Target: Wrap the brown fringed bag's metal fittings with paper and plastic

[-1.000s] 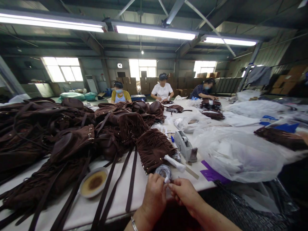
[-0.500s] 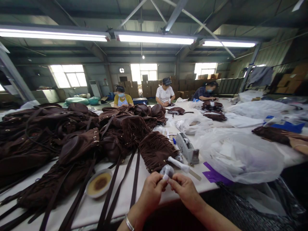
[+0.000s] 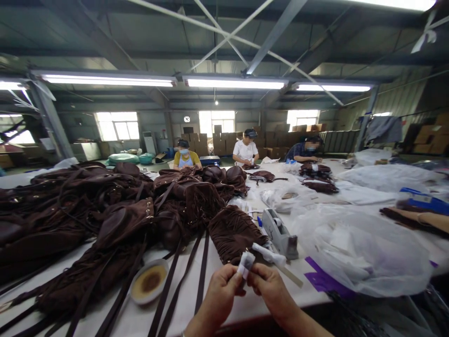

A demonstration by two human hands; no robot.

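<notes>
Between my left hand and my right hand is a small white-wrapped bundle. Both hands pinch its lower part, thumbs on the near side; what lies inside the wrapping is hidden. Just beyond my fingers a dark brown fringed bag lies flat on the white table. A second white-wrapped piece rests at the bag's near right corner, close to my right hand. Grey and heavy-looking, a tape dispenser stands to the right of the bag.
Brown bags with long straps pile up at left. Before them sits a bowl with yellowish contents. A clear plastic bag and purple strip lie at right. A co-worker's arm reaches in; several people work across the table.
The camera has tilted up and turned slightly left. In my hands the white-wrapped bundle now stands more upright, with more of its wrapping showing above my fingers.
</notes>
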